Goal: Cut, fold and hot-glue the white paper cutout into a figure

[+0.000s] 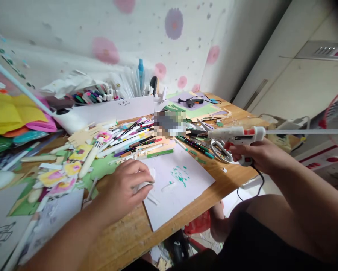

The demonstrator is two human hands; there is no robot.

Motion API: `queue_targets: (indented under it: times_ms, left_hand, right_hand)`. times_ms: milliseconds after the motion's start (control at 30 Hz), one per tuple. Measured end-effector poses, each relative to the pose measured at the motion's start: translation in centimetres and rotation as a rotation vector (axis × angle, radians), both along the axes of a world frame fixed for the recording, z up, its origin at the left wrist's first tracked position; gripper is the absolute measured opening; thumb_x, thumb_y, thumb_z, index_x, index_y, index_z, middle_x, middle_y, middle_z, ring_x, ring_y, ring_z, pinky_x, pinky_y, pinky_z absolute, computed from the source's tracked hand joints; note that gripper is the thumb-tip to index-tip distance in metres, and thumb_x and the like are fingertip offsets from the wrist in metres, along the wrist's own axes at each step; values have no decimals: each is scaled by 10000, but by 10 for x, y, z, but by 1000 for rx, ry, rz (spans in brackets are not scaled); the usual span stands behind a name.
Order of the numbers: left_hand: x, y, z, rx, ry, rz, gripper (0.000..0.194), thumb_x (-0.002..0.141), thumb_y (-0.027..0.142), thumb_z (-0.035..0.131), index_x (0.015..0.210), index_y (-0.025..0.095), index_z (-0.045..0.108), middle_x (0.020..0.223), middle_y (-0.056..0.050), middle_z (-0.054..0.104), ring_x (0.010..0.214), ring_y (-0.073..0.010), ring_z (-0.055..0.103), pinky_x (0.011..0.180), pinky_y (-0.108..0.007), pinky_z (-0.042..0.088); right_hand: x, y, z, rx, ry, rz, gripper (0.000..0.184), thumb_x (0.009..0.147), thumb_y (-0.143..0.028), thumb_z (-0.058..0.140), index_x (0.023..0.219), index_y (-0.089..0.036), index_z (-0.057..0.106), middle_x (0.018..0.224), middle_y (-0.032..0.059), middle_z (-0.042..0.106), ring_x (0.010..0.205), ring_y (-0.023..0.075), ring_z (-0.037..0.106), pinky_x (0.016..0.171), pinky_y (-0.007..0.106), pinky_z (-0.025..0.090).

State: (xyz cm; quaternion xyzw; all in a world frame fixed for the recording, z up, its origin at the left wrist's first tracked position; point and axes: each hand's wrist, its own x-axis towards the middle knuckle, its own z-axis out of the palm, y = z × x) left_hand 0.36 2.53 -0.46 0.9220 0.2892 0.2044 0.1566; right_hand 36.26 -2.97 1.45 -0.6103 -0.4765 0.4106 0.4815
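White plastic glue gun [238, 136] sits in the right hand [256, 153], fingers wrapped round the grip, nozzle pointing left, a long glue stick [306, 131] projecting from the back and a dark cord [259, 184] hanging below the table edge. Landmark: white paper sheet [180, 188] lying at the near edge of the wooden table [129, 233]. Right hand and gun are held off the right of the sheet, above the table, near a pair of scissors [218, 150]. Left hand [126, 186] rests at the sheet's left edge, fingers curled around a small white piece [146, 184] and pressing it toward the sheet; what the piece is cannot be made out. Green smears [180, 176] mark the sheet's middle. Beyond the sheet: a heap of marker pens [135, 141]; left of it, paper flower cut-outs [61, 177]; farther back, a second, black glue gun [190, 101]. Risks, as judged: the nozzle is likely hot and the left fingertips sit close to where glue would land, so a burn is plausible; a drip could fall on the pens or scissors in passing; the dangling cord could snag on the table edge and jerk the aim; the sheet overhangs the edge and could slide under pressure.
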Motion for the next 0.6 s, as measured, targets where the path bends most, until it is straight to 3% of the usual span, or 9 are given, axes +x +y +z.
queue_targets:
  times_ms: [167, 333, 467, 533, 600]
  left_hand:
    - [35, -21, -6, 71, 153, 123, 48, 767, 200, 652, 769, 227, 692, 878, -33, 612, 872, -255, 532, 788, -459, 389]
    - [40, -24, -1, 2, 149, 121, 149, 750, 87, 571, 691, 211, 631, 868, -22, 623, 861, -237, 540, 785, -449, 370]
    - [26, 2, 9, -361, -127, 278, 103, 777, 215, 571, 692, 208, 628, 828, -15, 599, 843, -206, 553, 780, -371, 417]
    - [20, 16, 12, -569, -177, 369, 127, 762, 285, 589, 671, 201, 615, 703, 7, 566, 697, -176, 544, 629, -305, 436]
    - [18, 25, 11, -677, -185, 415, 142, 748, 315, 591, 678, 192, 607, 602, 33, 519, 562, -142, 500, 500, -256, 397]
  right_hand:
    - [-16, -2, 8, -74, -73, 88, 137, 728, -303, 715, 732, -185, 647, 591, -17, 569, 549, 129, 497, 487, 249, 375]
    - [-30, -3, 13, -152, -82, 166, 190, 728, -340, 723, 814, -188, 648, 661, -1, 583, 570, 134, 504, 489, 245, 400]
    - [-46, -1, 17, -211, -97, 272, 198, 731, -335, 710, 844, -187, 642, 691, 3, 599, 556, 124, 506, 446, 220, 371]
    - [-55, 2, 18, -191, -141, 388, 156, 740, -318, 696, 809, -189, 640, 674, -3, 604, 569, 136, 534, 469, 226, 406]
    - [-66, 7, 17, -126, -182, 514, 114, 747, -284, 682, 817, -199, 654, 725, 2, 645, 689, 175, 607, 597, 257, 488]
